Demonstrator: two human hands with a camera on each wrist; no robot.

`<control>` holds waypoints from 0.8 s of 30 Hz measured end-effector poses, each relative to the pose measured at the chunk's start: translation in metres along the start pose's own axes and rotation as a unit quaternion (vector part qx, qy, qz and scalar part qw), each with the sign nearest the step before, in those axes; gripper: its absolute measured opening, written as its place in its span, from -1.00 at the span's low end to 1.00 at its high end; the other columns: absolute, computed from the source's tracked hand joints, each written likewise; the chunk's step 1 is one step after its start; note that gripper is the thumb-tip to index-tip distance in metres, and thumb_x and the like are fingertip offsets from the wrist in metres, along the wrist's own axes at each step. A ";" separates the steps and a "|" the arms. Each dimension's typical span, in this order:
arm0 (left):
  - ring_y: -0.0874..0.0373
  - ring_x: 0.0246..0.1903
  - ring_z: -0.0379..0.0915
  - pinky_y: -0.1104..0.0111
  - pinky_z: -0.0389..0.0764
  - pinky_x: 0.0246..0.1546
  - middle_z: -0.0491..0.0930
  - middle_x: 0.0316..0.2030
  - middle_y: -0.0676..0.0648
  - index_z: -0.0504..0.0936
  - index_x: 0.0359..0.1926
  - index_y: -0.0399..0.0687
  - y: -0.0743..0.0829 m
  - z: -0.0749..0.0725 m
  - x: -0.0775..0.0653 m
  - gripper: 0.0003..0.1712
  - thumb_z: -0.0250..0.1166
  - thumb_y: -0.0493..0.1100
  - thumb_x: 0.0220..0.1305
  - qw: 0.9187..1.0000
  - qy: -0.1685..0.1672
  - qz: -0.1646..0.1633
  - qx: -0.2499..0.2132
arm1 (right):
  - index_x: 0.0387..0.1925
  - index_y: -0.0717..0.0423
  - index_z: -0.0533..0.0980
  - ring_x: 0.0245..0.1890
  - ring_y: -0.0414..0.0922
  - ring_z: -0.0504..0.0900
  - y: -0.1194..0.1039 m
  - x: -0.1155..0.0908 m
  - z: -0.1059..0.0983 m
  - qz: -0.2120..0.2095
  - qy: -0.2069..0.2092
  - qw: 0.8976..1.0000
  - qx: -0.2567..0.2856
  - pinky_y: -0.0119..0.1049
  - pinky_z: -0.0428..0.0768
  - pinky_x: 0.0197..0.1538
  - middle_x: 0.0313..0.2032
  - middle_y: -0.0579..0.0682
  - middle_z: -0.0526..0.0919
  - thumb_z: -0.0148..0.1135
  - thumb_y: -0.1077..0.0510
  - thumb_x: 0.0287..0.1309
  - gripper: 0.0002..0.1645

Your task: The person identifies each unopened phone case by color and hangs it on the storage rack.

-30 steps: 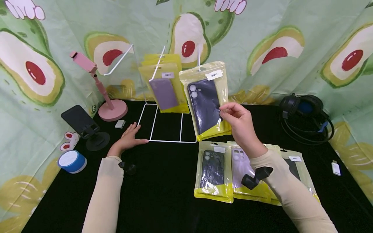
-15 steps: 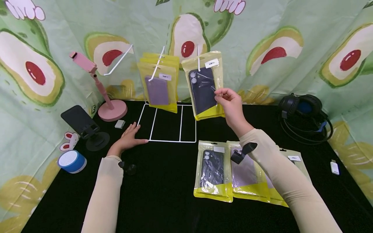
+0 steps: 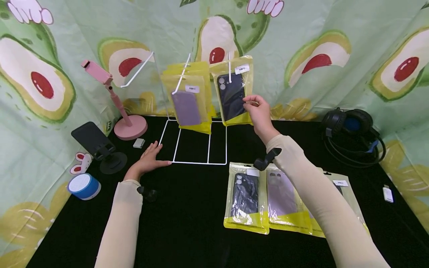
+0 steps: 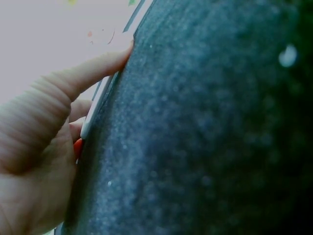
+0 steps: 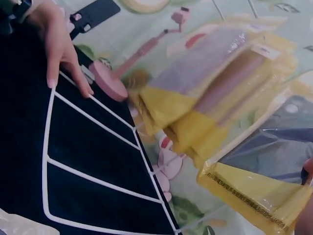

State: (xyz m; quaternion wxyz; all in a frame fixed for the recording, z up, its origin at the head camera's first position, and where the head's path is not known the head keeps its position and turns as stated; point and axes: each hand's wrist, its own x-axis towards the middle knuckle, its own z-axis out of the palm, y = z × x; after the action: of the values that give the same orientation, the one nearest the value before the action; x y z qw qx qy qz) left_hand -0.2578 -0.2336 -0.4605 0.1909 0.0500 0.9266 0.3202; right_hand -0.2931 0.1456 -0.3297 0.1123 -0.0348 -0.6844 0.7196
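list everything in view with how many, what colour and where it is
open wire rack: one, white, table's middle rear
hanging plastic packets: several, exact count unclear, yellow, front case purple, middle hook
upright plastic packet: at least one, yellow, dark case, right hook
flat plastic packets: at least three, yellow, table's right, partly hidden
slim jointed stand: one, pink, left of rack
tilted round-based stand: one, black, left
short cylinder: one, blue, white top, left
small flat square: one, pale grey, beside pink base
padded headset: one, black, far right
small stick: one, white, right
cloth table cover: one, black, underneath
fabric backdrop: green, avocado print, behind
wrist cameras: two, black, wrists
long sleeves: two, cream, arms
left hand: one, bare, rack's left front corner
right hand: one, bare, pinching upright packet
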 end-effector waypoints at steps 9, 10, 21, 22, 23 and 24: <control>-0.13 0.42 -0.65 -0.14 -0.46 0.31 -0.45 0.47 -0.21 -0.17 0.48 -0.19 -0.002 0.000 0.001 0.18 0.29 0.26 0.13 1.000 0.002 -0.003 0.001 | -0.35 0.14 0.50 -0.36 -0.23 0.53 0.012 0.009 -0.016 0.034 -0.002 0.999 -0.012 -0.36 0.54 -0.09 -0.26 -0.03 0.48 0.14 0.46 0.11 -0.82; -0.13 0.42 -0.65 -0.14 -0.46 0.31 -0.45 0.47 -0.22 -0.17 0.48 -0.19 -0.002 0.000 0.001 0.17 0.28 0.26 0.13 1.000 0.001 -0.003 0.001 | -0.34 0.15 0.49 -0.38 -0.24 0.55 0.014 0.008 -0.020 0.039 -0.002 0.999 -0.008 -0.36 0.55 -0.09 -0.26 -0.01 0.49 0.15 0.46 0.12 -0.82; -0.12 0.42 -0.66 -0.15 -0.46 0.31 -0.46 0.47 -0.21 -0.17 0.48 -0.18 -0.002 0.000 0.001 0.19 0.28 0.28 0.12 1.000 -0.002 -0.002 -0.002 | -0.19 0.28 0.45 -0.38 -0.22 0.61 0.045 -0.023 -0.074 0.096 -0.098 0.991 -0.003 -0.47 0.57 -0.19 -0.40 -0.10 0.54 0.08 0.40 0.24 -0.89; -0.12 0.42 -0.67 -0.15 -0.46 0.31 -0.46 0.47 -0.21 -0.18 0.48 -0.18 -0.002 0.000 0.001 0.18 0.28 0.28 0.12 1.000 -0.002 -0.002 -0.002 | -0.16 0.32 0.43 -0.37 -0.22 0.61 0.046 -0.028 -0.079 0.096 -0.108 0.990 -0.007 -0.47 0.57 -0.18 -0.39 -0.11 0.55 0.08 0.39 0.25 -0.86; -0.12 0.42 -0.67 -0.15 -0.46 0.31 -0.46 0.47 -0.21 -0.18 0.48 -0.18 -0.003 0.000 0.001 0.18 0.28 0.27 0.12 1.000 -0.002 -0.003 -0.002 | -0.13 0.35 0.42 -0.36 -0.21 0.61 0.046 -0.034 -0.083 0.095 -0.118 0.988 -0.010 -0.47 0.57 -0.16 -0.39 -0.12 0.55 0.08 0.38 0.25 -0.84; -0.12 0.42 -0.67 -0.15 -0.46 0.31 -0.46 0.47 -0.21 -0.17 0.48 -0.18 -0.003 0.000 0.002 0.18 0.29 0.27 0.12 1.000 -0.002 -0.003 -0.003 | -0.11 0.38 0.40 -0.35 -0.21 0.62 0.046 -0.040 -0.087 0.095 -0.127 0.987 -0.016 -0.46 0.57 -0.15 -0.38 -0.12 0.56 0.07 0.37 0.26 -0.81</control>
State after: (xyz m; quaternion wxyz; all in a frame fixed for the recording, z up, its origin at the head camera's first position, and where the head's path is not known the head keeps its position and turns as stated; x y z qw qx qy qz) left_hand -0.2593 -0.2357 -0.4624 0.1937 0.0476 0.9254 0.3223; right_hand -0.2422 0.2203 -0.3851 -0.0446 -0.0099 -0.6981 0.7145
